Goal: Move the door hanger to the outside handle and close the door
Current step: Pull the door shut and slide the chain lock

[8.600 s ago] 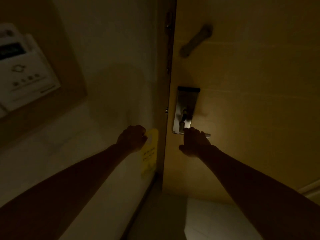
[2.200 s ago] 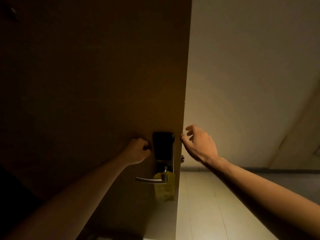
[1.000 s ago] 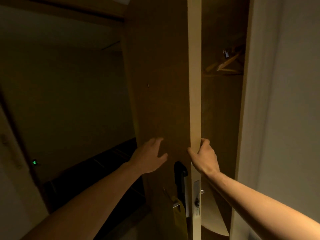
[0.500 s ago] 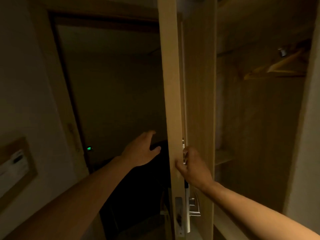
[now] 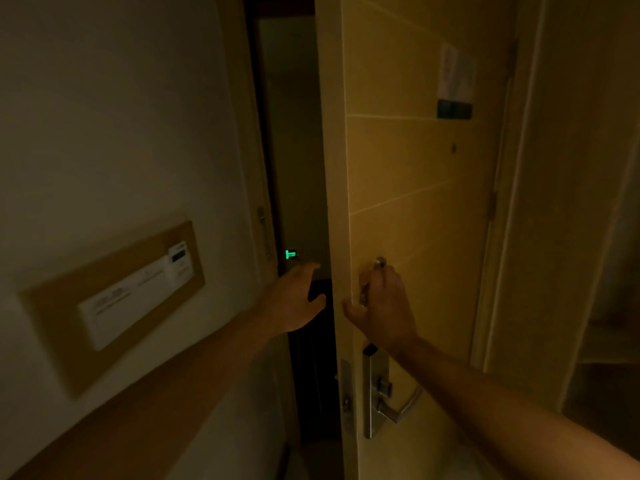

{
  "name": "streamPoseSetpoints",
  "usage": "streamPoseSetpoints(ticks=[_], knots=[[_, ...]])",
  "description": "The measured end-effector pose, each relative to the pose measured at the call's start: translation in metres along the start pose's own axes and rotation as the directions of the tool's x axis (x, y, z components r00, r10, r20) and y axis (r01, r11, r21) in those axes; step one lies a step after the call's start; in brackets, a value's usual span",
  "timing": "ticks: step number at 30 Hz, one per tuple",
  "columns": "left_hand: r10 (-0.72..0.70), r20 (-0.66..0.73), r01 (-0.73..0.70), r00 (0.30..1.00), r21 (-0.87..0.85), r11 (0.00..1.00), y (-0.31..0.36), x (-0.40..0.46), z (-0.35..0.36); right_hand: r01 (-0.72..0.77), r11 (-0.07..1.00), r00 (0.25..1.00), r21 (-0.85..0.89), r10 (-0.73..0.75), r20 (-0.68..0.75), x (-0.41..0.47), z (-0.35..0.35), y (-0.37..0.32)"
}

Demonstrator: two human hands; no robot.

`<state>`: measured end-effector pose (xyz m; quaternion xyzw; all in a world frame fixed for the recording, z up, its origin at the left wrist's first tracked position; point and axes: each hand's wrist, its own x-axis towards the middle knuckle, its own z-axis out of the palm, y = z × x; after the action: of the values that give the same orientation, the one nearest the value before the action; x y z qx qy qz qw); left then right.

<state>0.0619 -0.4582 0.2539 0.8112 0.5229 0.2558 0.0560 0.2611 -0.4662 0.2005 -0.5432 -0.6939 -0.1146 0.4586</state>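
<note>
The wooden door (image 5: 415,174) stands ajar, with a narrow dark gap between its edge and the frame (image 5: 254,188). My right hand (image 5: 382,306) grips the door near its edge, thumb on the edge and fingers curled by a metal latch knob (image 5: 380,262) on the inner face. My left hand (image 5: 294,301) hangs in the gap, fingers apart, holding nothing. Below my right hand are the inside lock plate and lever handle (image 5: 398,412). The door hanger and the outside handle are hidden behind the door.
A wood-backed white switch panel (image 5: 138,292) is on the left wall. A green light (image 5: 291,254) glows in the dark corridor beyond the gap. A notice (image 5: 455,77) is stuck high on the door. A wooden closet side (image 5: 571,202) stands at right.
The door has swung toward the frame and the gap has narrowed. My right hand has shifted from the door's edge onto its inner face. The view has turned left; the hanger is out of sight.
</note>
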Motion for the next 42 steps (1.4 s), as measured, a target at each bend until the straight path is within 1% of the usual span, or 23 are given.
streamPoseSetpoints(ticks=[3, 8, 10, 13, 18, 20, 22, 26, 28, 30, 33, 35, 37, 39, 42], knots=[[-0.051, -0.040, 0.051, 0.998, -0.010, 0.999, -0.023, 0.011, 0.001, 0.061, 0.997, 0.998, -0.039, -0.061, 0.013, 0.014, 0.024, -0.001], [-0.086, -0.107, 0.084, 0.991, -0.016, 0.996, -0.063, 0.046, 0.006, 0.215, 0.969, 0.971, -0.123, -0.198, 0.135, 0.046, 0.070, 0.006], [-0.092, -0.109, 0.090, 0.990, -0.026, 0.996, -0.075, 0.059, 0.007, 0.263, 0.956, 0.958, -0.127, -0.244, 0.148, 0.058, 0.082, 0.005], [-0.090, -0.109, 0.085, 0.990, -0.049, 0.995, -0.101, 0.086, 0.007, 0.310, 0.940, 0.936, -0.145, -0.275, 0.220, 0.085, 0.107, 0.004], [-0.122, -0.080, 0.115, 0.989, -0.085, 0.990, -0.143, 0.127, 0.000, 0.458, 0.876, 0.886, -0.153, -0.436, 0.158, 0.124, 0.150, 0.011], [-0.124, -0.060, 0.118, 0.990, -0.104, 0.988, -0.160, 0.140, 0.000, 0.489, 0.857, 0.871, -0.164, -0.467, 0.155, 0.139, 0.169, 0.015], [-0.137, -0.075, 0.130, 0.988, -0.085, 0.988, -0.176, 0.150, 0.002, 0.493, 0.855, 0.866, -0.160, -0.465, 0.184, 0.152, 0.186, 0.018], [-0.165, -0.187, 0.170, 0.969, 0.012, 0.985, -0.196, 0.168, 0.004, 0.489, 0.851, 0.854, -0.193, -0.422, 0.303, 0.171, 0.214, 0.022], [-0.161, -0.175, 0.176, 0.971, 0.072, 0.982, -0.205, 0.179, 0.005, 0.481, 0.851, 0.852, -0.212, -0.396, 0.343, 0.184, 0.226, 0.022], [-0.165, -0.158, 0.186, 0.974, 0.132, 0.974, -0.211, 0.188, 0.007, 0.468, 0.856, 0.858, -0.218, -0.382, 0.342, 0.198, 0.238, 0.023], [-0.067, -0.252, 0.132, 0.965, 0.248, 0.960, -0.218, 0.205, 0.017, 0.455, 0.869, 0.867, -0.193, -0.382, 0.321, 0.221, 0.260, 0.029], [-0.101, -0.238, 0.175, 0.966, 0.313, 0.933, -0.223, 0.219, 0.019, 0.472, 0.867, 0.858, -0.160, -0.411, 0.307, 0.236, 0.276, 0.033], [-0.181, -0.204, 0.236, 0.962, 0.295, 0.926, -0.232, 0.233, 0.019, 0.482, 0.866, 0.854, -0.129, -0.433, 0.288, 0.252, 0.291, 0.038], [-0.203, -0.193, 0.253, 0.960, 0.281, 0.926, -0.240, 0.242, 0.019, 0.470, 0.876, 0.860, -0.110, -0.426, 0.281, 0.262, 0.301, 0.039], [-0.243, -0.205, 0.294, 0.948, 0.274, 0.916, -0.248, 0.261, 0.021, 0.442, 0.890, 0.864, -0.113, -0.389, 0.320, 0.281, 0.317, 0.042]])
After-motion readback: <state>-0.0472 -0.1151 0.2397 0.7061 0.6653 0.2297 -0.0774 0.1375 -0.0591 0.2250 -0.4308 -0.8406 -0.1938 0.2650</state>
